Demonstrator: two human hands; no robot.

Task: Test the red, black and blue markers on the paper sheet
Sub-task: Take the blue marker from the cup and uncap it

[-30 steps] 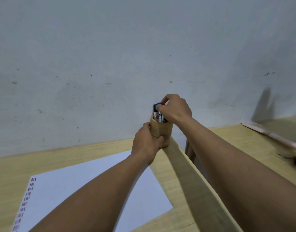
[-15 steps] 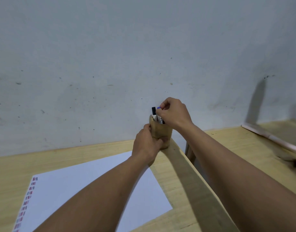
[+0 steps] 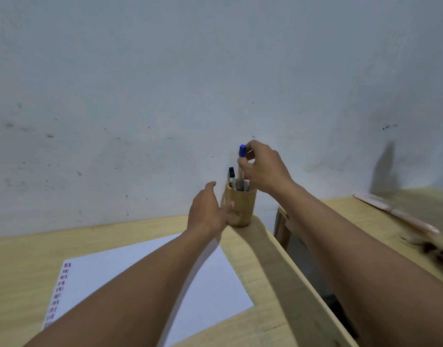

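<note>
Right hand fingers pinch blue marker, partly raised from the cup at far counter edge. Left hand open beside the cup, paper nearer.

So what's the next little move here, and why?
Probably lift the blue marker straight up until it clears the cup. The right hand pinches it near the cap, but its lower end sits inside the cup beside the black marker. The left hand is open beside the cup.
</note>
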